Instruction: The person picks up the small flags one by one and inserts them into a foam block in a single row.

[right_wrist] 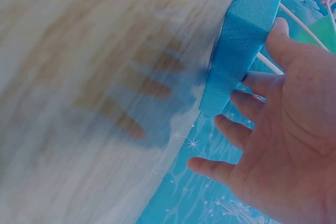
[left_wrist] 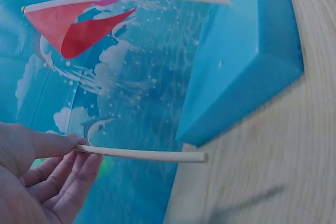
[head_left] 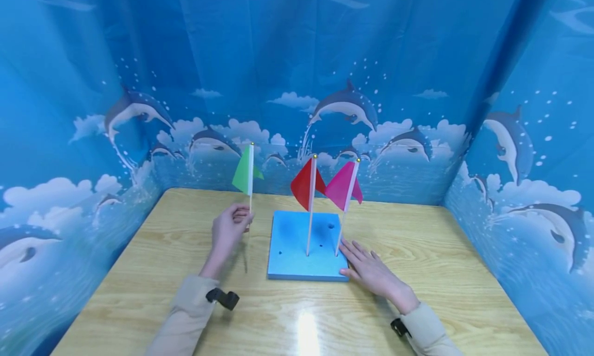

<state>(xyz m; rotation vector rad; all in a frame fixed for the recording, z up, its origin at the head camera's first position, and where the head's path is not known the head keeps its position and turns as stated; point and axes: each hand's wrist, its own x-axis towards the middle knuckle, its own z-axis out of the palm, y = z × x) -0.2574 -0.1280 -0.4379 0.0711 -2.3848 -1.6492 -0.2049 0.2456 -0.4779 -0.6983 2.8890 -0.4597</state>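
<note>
My left hand (head_left: pixel 229 224) pinches the thin wooden stick of a green flag (head_left: pixel 242 174) between thumb and fingers, left of a blue foam block (head_left: pixel 290 265). In the left wrist view the bare lower end of the stick (left_wrist: pixel 157 155) sticks out past the fingers, above the table. A red flag (head_left: pixel 303 184) and a pink flag (head_left: pixel 341 183) stand in the block, the pink one leaning right at its top. My right hand (head_left: pixel 371 271) has its fingers spread, and its thumb and fingertips touch the block's right side.
Small holes (head_left: pixel 280 253) show in the block's top, with a larger dark hole (head_left: pixel 330 225) near its back right corner. The wooden table (head_left: pixel 394 314) is bounded by a blue dolphin-print curtain (head_left: pixel 287 62) at the back and sides.
</note>
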